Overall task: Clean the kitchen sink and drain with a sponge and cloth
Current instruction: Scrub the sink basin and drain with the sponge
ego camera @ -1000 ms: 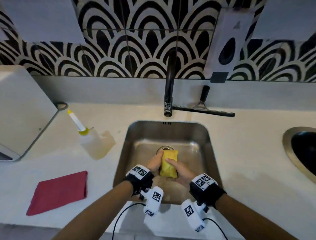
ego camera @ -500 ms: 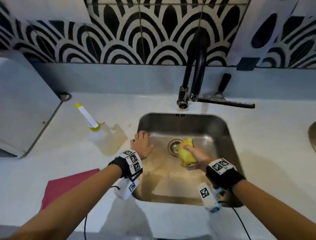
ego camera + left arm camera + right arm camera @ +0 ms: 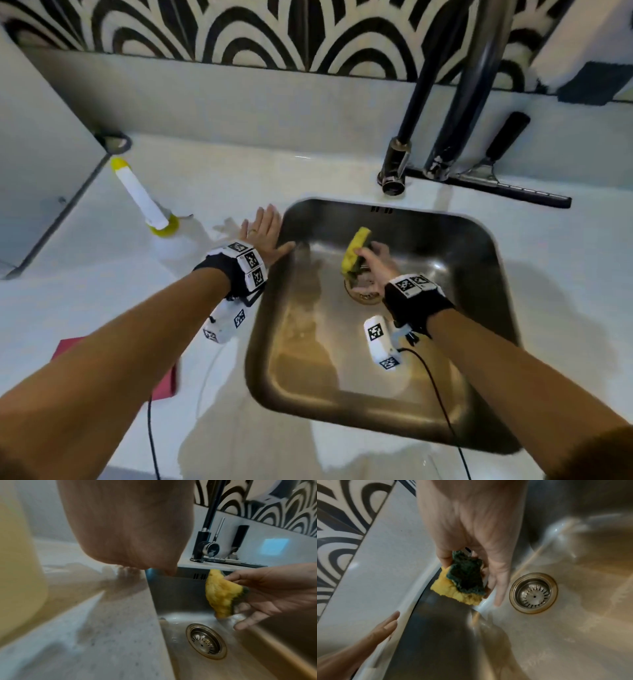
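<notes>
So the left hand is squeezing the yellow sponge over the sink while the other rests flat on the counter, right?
Not quite: the right hand holds the sponge over the sink; the left hand rests flat on the counter, as the head view shows.

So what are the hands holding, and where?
The right hand pinches the sponge by its green scrubby side. The left hand holds nothing, flat on the counter.

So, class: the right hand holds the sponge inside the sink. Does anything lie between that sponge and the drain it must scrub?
Nothing visible does. The sponge, pinched in the right hand, hangs beside the drain, with only bare wet steel between.
</notes>
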